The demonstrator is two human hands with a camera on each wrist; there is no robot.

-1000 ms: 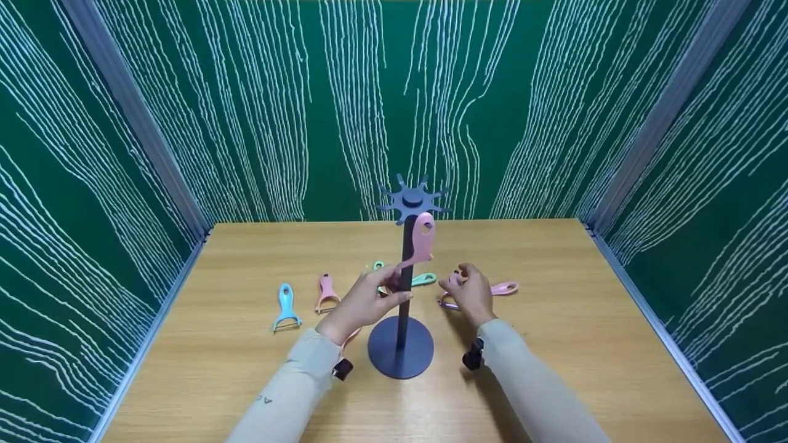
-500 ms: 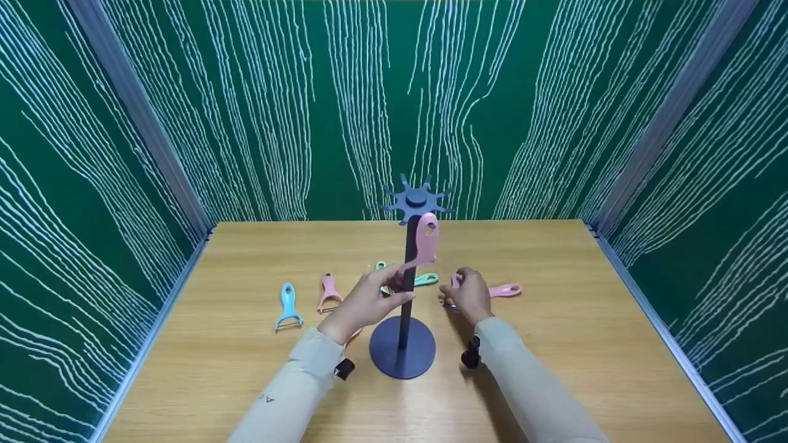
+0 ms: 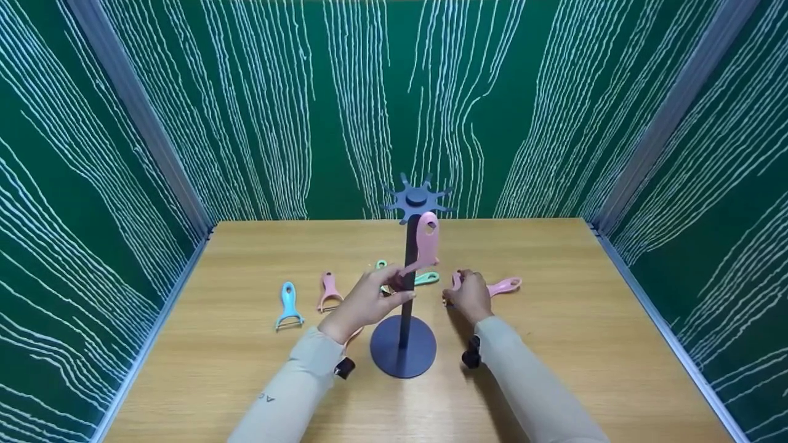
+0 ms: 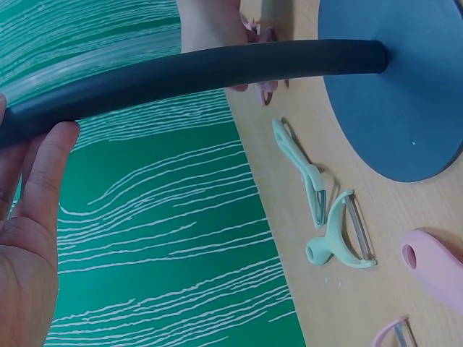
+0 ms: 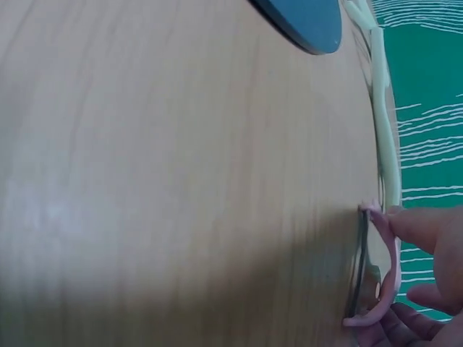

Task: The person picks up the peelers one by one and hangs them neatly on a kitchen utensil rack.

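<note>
My left hand (image 3: 366,301) grips the upright pole (image 3: 407,307) of a dark stand, with a round base (image 3: 388,347) and a ring of hooks (image 3: 415,198) on top. Just below the hooks a pink peeler (image 3: 427,240) is upright against the pole, its lower end overlapping my left fingers in the head view. On the table to the right, my right hand (image 3: 471,295) pinches the head of another pink peeler (image 5: 391,271) between thumb and fingers. A further pink peeler's handle (image 3: 506,285) sticks out beyond that hand.
Two green peelers (image 4: 338,235) (image 4: 300,163) lie behind the stand. To the left are a blue peeler (image 3: 288,304) and a pink peeler (image 3: 329,288). A pinkish peeler is partly hidden beneath my left forearm. Green walls (image 3: 357,123) enclose the wooden table (image 3: 542,381).
My right fingers have closed in over the pink peeler's head, covering its blade. The far-right pink handle has swung slightly away from me. The left hand stays on the pole.
</note>
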